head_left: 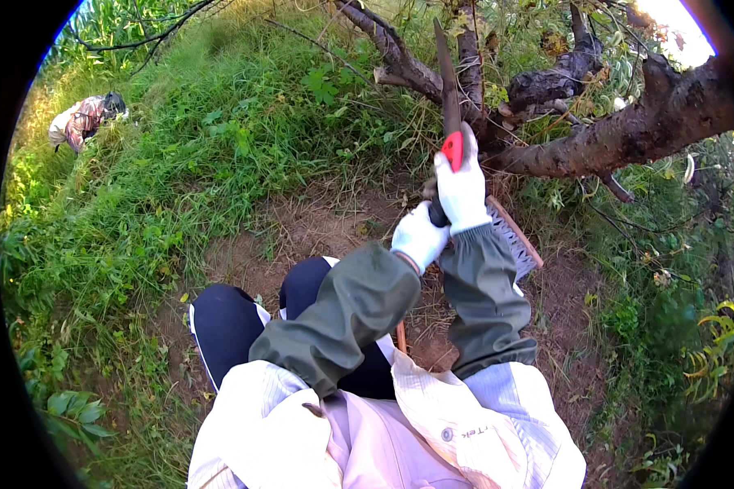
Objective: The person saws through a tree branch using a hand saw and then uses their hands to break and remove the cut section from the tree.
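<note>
A pruning saw (446, 90) with a long dark blade and a red-and-black handle points away from me, up toward the tree. My right hand (463, 187), in a white glove, is closed around the handle just below its red part. Lower down, my left hand (419, 237), also white-gloved, is closed at the black butt end of the same handle. The blade overlaps the fork of the tree trunk (473, 114) in the picture; I cannot tell whether its teeth touch the wood. Dark green sleeve covers wrap both my forearms.
A thick branch (628, 138) runs out to the right from the fork. Beside my right wrist lies a wood-backed brush (515, 238) with pale bristles. Grass (179, 163) covers the left slope. Far left is a bundle of patterned cloth (86, 122), possibly a person bending.
</note>
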Available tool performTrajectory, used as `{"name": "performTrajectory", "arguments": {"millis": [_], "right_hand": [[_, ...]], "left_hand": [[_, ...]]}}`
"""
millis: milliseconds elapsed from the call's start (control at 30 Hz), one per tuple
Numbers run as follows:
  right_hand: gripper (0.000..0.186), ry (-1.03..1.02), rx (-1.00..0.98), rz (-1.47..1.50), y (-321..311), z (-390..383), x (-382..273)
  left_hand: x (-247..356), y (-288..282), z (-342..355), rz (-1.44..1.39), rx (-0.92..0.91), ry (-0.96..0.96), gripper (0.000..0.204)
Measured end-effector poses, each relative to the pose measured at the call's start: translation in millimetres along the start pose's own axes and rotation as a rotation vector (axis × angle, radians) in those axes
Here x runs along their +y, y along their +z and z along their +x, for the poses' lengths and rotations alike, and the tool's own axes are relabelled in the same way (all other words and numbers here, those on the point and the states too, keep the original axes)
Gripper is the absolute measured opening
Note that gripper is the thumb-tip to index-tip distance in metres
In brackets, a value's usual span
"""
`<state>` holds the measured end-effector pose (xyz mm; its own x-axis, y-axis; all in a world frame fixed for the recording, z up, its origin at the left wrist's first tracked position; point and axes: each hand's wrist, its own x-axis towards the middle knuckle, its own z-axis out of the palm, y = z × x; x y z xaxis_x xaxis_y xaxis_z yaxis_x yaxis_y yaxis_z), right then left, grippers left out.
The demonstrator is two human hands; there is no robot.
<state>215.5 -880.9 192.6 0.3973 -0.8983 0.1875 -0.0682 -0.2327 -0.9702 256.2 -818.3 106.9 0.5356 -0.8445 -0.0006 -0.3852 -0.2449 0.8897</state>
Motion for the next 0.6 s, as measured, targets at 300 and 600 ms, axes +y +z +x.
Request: {"name": "performTrajectory", "arguments": {"millis": [300,600], "right_hand": [[0.067,-0.296,0.124,-0.563,-16,-54,23],[0.06,-0.308,0.181,-0.573,-9,38,-7]], "left_hand": [[-23,18,-86,0.042,0.189,0.202,0.043],[30,-6,-3,-0.092,0.159,0.159,0.044]]}}
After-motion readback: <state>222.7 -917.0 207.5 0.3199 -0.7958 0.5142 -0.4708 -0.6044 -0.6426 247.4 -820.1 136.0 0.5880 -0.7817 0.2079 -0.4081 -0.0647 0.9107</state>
